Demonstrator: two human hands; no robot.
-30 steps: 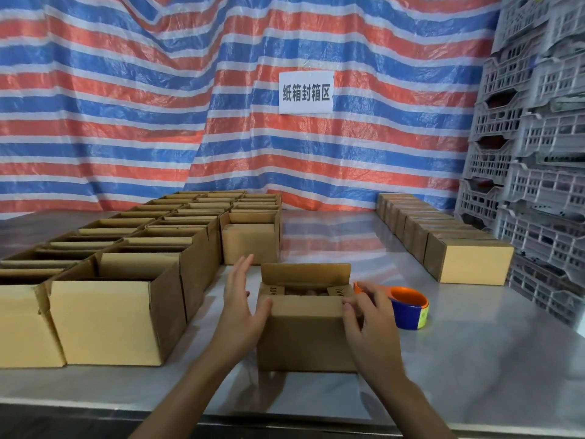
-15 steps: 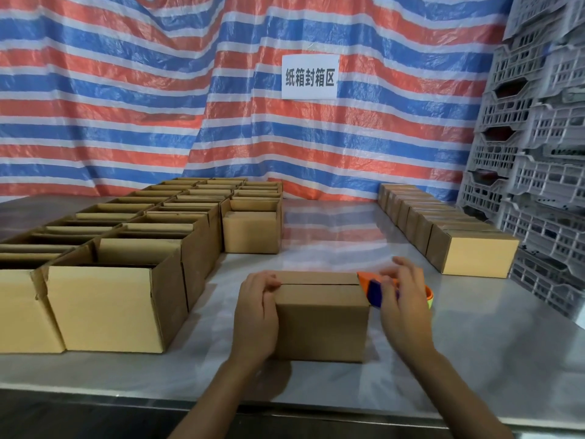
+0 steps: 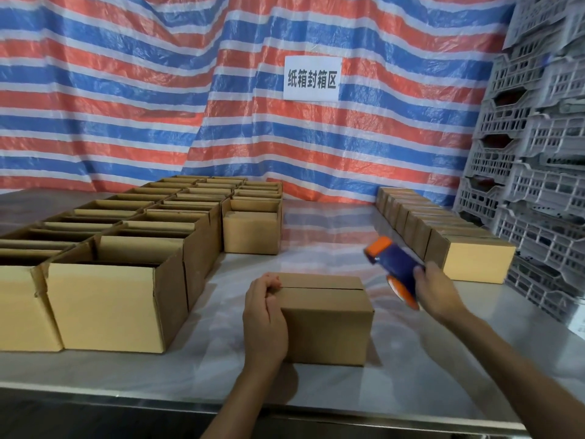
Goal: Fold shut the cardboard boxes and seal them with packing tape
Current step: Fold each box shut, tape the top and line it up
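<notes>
Left hand is gripping the left end of the box, fingers curling over the top edge and pinning the flaps down. The box is sitting near the front middle of the table with flaps folded shut and the seam bare, no tape on it that I can see. Right hand is holding the dispenser in the air, just right of the box and above its top, not touching it. The dispenser is blurring, so I cannot tell where the tape end is lying. Risks, as I am judging them: the left fingers are covering the seam's left end, so a full-length strip is likely catching on them or stopping short and leaving that end unsealed. If that hand is lifting off to clear the way, the flaps are probably springing up and the seam is gaping under the tape. The box is looking light and the table slick, so a pull along the seam is likely dragging or twisting it unless the left hand is bracing it. The dispenser is hanging tilted, so the strip may be landing off the seam or wrinkling. Open boxes are standing near on the left and sealed boxes near behind the right hand, so a wide swing is risking a knock on the nearest sealed one.
</notes>
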